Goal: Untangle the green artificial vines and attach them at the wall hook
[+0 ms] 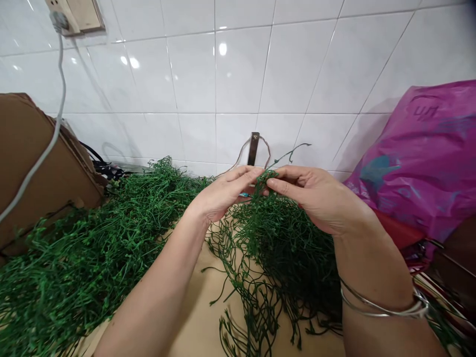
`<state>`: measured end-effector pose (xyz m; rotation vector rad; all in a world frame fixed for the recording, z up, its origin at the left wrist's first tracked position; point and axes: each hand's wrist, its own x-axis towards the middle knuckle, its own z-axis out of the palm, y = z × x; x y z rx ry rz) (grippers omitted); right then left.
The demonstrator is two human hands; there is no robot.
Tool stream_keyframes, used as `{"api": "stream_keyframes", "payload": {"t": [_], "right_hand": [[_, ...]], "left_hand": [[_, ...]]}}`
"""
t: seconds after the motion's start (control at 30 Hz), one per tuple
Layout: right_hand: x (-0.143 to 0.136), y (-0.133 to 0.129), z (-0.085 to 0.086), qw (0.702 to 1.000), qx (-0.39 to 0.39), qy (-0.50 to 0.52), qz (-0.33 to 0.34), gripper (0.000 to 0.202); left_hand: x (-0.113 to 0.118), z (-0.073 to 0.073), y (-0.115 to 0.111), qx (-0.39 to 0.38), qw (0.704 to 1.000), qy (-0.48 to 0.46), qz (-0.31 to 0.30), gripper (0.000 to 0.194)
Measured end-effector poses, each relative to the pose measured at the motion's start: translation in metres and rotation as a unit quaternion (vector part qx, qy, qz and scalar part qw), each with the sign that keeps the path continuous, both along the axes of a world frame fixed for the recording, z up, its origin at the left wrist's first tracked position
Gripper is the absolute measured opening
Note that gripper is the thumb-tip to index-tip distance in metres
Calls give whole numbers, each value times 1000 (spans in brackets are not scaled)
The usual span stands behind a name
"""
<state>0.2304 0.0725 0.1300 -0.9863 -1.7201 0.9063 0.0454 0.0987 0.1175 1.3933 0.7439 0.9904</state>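
My left hand and my right hand meet at the middle, both with fingers closed on a small bunch of thin green strands. One loose strand sticks up to the right above the fingertips. Below the hands hangs a dark green mass of knotted, stringy strands, its ends trailing over a tan surface. Something small and turquoise shows by the left fingers, too covered to name. Silver bangles circle my right wrist.
A large heap of brighter green strands spreads on the left, by a cardboard box. A grey cord runs from a wall socket. On the right stand a purple plastic bag and something red. White tiles rise behind.
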Motion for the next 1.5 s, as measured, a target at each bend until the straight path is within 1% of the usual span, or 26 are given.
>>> {"api": "stream_keyframes", "payload": {"t": [0.07, 0.13, 0.2, 0.3, 0.37, 0.5, 0.63, 0.7, 0.73, 0.83, 0.9, 1.0, 1.13, 1.23, 1.33, 1.4, 1.43, 1.5], "right_hand": [[5, 1, 1, 1000, 9, -12, -24, 19], [8, 1, 1, 998, 12, -23, -58, 18], [9, 0, 2, 997, 10, -21, -76, 21], [10, -3, 4, 997, 13, -28, -77, 25], [10, -6, 6, 995, 20, -48, -83, 26], [10, -12, 10, 991, 37, -87, -100, 29], [9, -16, 13, 972, 90, -140, -166, 26], [7, -15, 13, 969, 88, -136, -184, 28], [6, -14, 12, 973, 83, -126, -177, 27], [4, -9, 7, 986, 66, -87, -128, 21], [5, -5, 4, 990, 55, -74, -109, 21], [12, -3, 4, 991, 38, -74, -102, 23], [17, -4, 7, 990, 37, -89, -102, 24], [12, -3, 5, 995, 29, -45, -78, 24], [6, 1, -1, 999, 17, -18, -48, 22], [3, 5, -6, 999, 24, -10, -44, 19], [2, 7, -7, 998, 33, -11, -49, 18], [0, 7, -8, 996, 50, -31, -64, 16]], "left_hand": [[1, 0, -1, -7, 1000, 13, -19, 22], [1, 1, -2, 7, 999, 22, -27, 21], [1, 1, -2, 43, 998, 30, -37, 22], [0, 0, 0, 103, 993, 47, -38, 19], [0, -2, 3, 132, 989, 62, -17, 16], [-1, -3, 5, 157, 984, 64, 48, 15], [-1, -2, 2, 174, 975, 82, 107, 16], [0, 0, -1, 186, 970, 102, 115, 15], [1, 0, -2, 194, 968, 108, 112, 15], [2, 1, -3, 217, 964, 118, 96, 15], [1, 2, -2, 222, 963, 123, 88, 16], [-4, 2, 1, 222, 964, 124, 80, 15], [-11, 2, 5, 216, 969, 91, 81, 12], [-13, 3, 6, 214, 971, 82, 67, 12], [-12, 4, 4, 213, 970, 94, 65, 12], [-11, 5, 2, 212, 971, 95, 59, 12], [-10, 5, 1, 210, 972, 93, 54, 15], [-9, 5, 0, 201, 974, 92, 45, 27]]}}
